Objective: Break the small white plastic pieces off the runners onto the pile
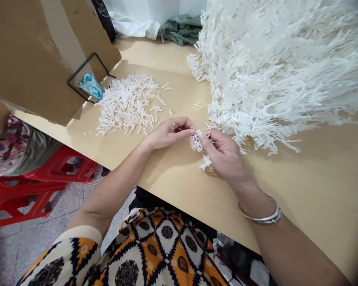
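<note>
My right hand (225, 155) is closed around a small bunch of white branched sprigs (196, 142), which look like plastic; some of them stick out below the fingers. At the bunch's upper left edge, my left hand (171, 133) pinches with thumb and forefinger; the fingertips hide most of what they grip. A loose pile of short white sprig pieces (128, 104) lies to the left of my hands. On the right rises a large heap of longer white branched sprigs (274, 75), close to my right hand.
A cardboard box (32, 51) stands at the back left, beside a black wire frame (91, 55) and a blue-and-white item (91, 85). Green cloth (180, 29) lies at the back. Red stools (20, 198) and a seated person (8, 147) are at the left.
</note>
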